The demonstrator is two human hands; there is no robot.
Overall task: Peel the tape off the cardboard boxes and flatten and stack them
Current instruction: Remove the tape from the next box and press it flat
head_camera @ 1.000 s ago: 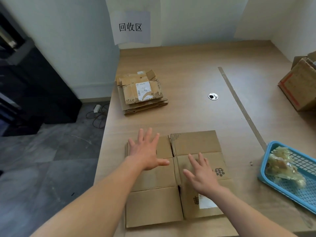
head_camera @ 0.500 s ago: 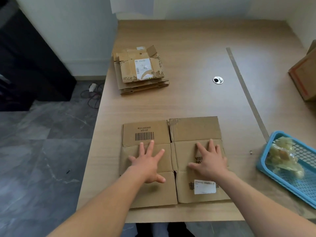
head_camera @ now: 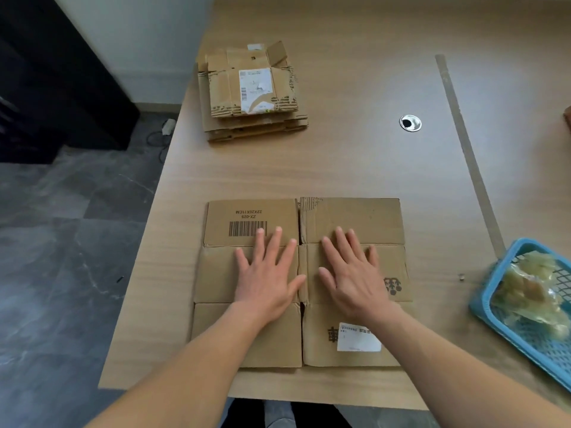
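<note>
Both the left hand (head_camera: 268,274) and the right hand (head_camera: 352,274) press flat, fingers straight and spread, on the flattened box (head_camera: 349,220). A stack of flattened boxes (head_camera: 250,91) lies farther back on the counter (head_camera: 355,162).

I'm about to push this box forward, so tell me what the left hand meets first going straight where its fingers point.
The left hand lies flat on the flattened box; ahead is its barcode flap, then bare table. The stack of flattened boxes comes next, probably at its right edge.
</note>
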